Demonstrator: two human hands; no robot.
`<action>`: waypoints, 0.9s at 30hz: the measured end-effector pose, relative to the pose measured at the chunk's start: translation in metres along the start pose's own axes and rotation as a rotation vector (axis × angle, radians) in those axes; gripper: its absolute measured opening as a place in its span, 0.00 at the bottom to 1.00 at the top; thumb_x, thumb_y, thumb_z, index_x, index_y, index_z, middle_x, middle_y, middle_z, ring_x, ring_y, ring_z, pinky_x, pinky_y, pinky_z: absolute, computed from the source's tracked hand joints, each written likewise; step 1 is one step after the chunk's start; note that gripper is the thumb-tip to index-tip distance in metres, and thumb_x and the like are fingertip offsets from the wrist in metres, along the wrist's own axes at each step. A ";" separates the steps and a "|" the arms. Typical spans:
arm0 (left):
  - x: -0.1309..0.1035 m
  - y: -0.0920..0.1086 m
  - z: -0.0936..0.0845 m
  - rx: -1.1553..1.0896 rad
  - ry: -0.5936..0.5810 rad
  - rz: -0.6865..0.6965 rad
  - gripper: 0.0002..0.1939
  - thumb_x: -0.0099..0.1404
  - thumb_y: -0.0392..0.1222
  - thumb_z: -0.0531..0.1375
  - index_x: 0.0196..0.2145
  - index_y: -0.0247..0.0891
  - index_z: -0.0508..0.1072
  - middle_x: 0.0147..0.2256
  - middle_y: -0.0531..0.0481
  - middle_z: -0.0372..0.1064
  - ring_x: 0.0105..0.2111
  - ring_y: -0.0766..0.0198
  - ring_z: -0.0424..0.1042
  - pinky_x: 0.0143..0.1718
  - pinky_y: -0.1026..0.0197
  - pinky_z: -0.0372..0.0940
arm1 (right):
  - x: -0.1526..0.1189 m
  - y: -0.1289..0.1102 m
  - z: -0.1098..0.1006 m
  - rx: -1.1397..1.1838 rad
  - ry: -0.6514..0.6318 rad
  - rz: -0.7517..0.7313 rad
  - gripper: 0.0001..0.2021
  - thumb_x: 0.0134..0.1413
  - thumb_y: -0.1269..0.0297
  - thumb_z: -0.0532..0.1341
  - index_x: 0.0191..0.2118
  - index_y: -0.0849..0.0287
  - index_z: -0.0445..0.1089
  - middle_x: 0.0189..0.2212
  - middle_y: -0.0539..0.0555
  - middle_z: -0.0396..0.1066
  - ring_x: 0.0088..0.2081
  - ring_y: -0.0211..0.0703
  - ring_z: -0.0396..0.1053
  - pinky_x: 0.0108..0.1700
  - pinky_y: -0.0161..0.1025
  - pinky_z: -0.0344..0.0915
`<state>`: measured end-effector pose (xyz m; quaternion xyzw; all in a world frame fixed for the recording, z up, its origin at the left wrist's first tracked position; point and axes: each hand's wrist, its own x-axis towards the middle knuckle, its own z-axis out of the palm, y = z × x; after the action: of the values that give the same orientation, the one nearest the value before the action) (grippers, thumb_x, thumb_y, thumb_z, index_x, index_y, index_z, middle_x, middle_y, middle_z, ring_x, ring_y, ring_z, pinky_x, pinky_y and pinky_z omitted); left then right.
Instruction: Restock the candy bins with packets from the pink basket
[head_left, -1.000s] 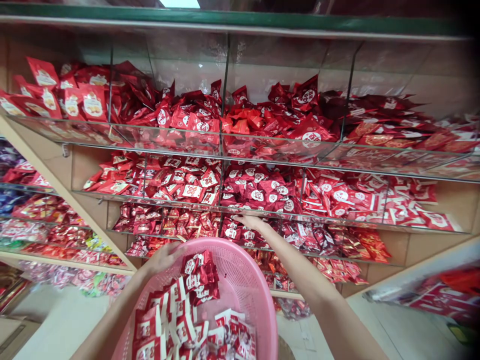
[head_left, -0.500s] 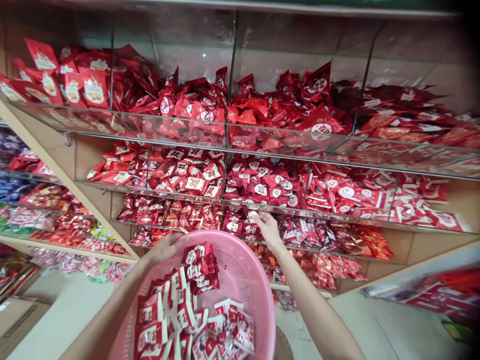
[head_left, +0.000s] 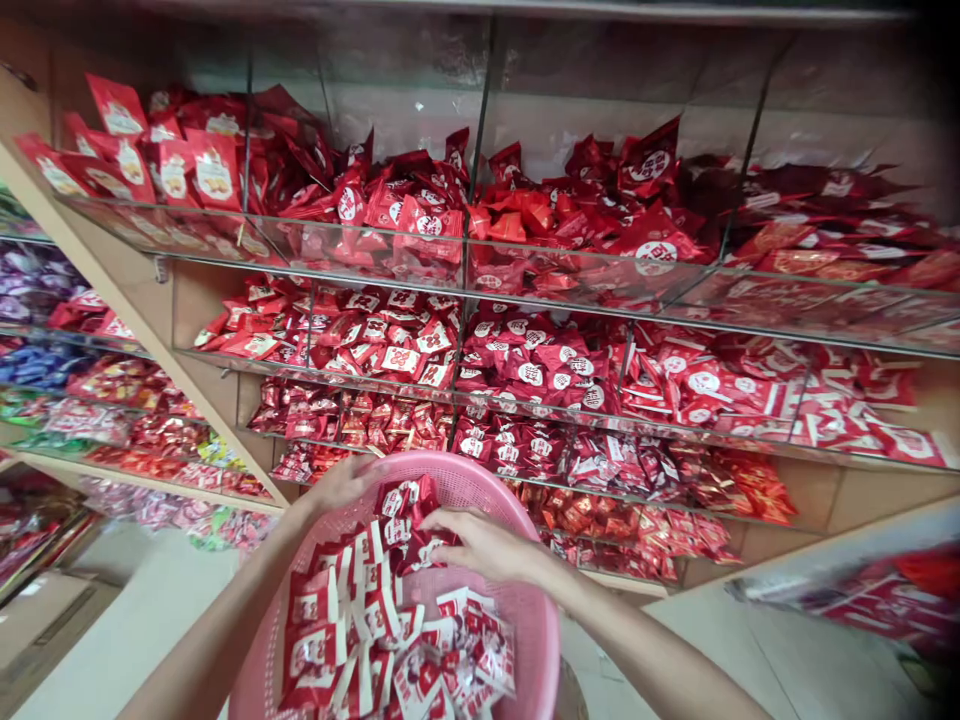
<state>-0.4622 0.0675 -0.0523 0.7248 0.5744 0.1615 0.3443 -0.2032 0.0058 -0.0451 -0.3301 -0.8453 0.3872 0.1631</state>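
A pink plastic basket (head_left: 546, 640) with red and white candy packets (head_left: 375, 600) in it is at the bottom centre. My left hand (head_left: 346, 482) is on the basket's upper left rim, its fingers wrapped over the edge. Inside the basket, my right hand (head_left: 469, 540) reaches over the dark red packets (head_left: 405, 500) near the top, its thumb and fingertips at one of them. Clear and red packets (head_left: 465, 650) lie in the lower right of the basket.
Tiered shelves (head_left: 540, 410) with clear dividers hold heaps of red packets ahead. On the left, another shelf unit (head_left: 150, 480) carries purple, blue and green packets. A cardboard box (head_left: 45, 620) sits on the floor at lower left.
My right hand has moved from the dark red packets on the lower shelf down and left into the basket. The view has shifted slightly left.
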 end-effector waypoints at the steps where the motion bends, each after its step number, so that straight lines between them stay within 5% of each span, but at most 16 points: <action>1: -0.001 -0.001 0.000 0.001 0.003 -0.005 0.31 0.58 0.66 0.49 0.41 0.38 0.75 0.40 0.49 0.77 0.40 0.52 0.72 0.45 0.56 0.63 | 0.003 -0.002 0.001 -0.018 -0.011 -0.033 0.17 0.58 0.62 0.59 0.52 0.57 0.66 0.47 0.56 0.70 0.49 0.44 0.67 0.52 0.41 0.62; 7: -0.006 -0.009 0.002 0.000 0.027 -0.006 0.29 0.57 0.65 0.50 0.35 0.39 0.76 0.33 0.52 0.77 0.36 0.55 0.72 0.40 0.59 0.64 | 0.013 -0.009 0.003 -0.094 -0.054 -0.101 0.17 0.58 0.62 0.59 0.53 0.58 0.67 0.45 0.56 0.69 0.47 0.44 0.66 0.50 0.39 0.62; 14: -0.006 -0.019 0.004 0.045 0.085 -0.007 0.28 0.56 0.65 0.51 0.35 0.38 0.76 0.30 0.52 0.76 0.35 0.55 0.72 0.37 0.60 0.64 | 0.005 0.004 0.043 -0.388 -0.268 -0.046 0.14 0.56 0.65 0.61 0.47 0.63 0.67 0.39 0.56 0.70 0.38 0.43 0.70 0.38 0.38 0.67; 21: -0.006 -0.008 0.004 0.083 0.069 -0.028 0.30 0.56 0.66 0.49 0.35 0.39 0.76 0.33 0.51 0.77 0.37 0.54 0.72 0.39 0.59 0.64 | 0.007 0.004 0.060 -0.585 -0.255 -0.078 0.12 0.57 0.67 0.58 0.46 0.65 0.65 0.38 0.58 0.71 0.32 0.42 0.71 0.31 0.37 0.68; 27: -0.006 -0.008 0.005 0.119 0.032 -0.026 0.29 0.58 0.64 0.48 0.37 0.38 0.75 0.37 0.49 0.77 0.36 0.54 0.73 0.41 0.58 0.63 | 0.001 0.011 0.078 -0.861 -0.162 -0.231 0.11 0.54 0.76 0.56 0.45 0.61 0.65 0.39 0.56 0.70 0.37 0.45 0.70 0.29 0.39 0.68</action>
<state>-0.4667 0.0615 -0.0606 0.7339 0.5978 0.1339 0.2934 -0.2403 -0.0310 -0.1045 -0.2400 -0.9707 0.0042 -0.0136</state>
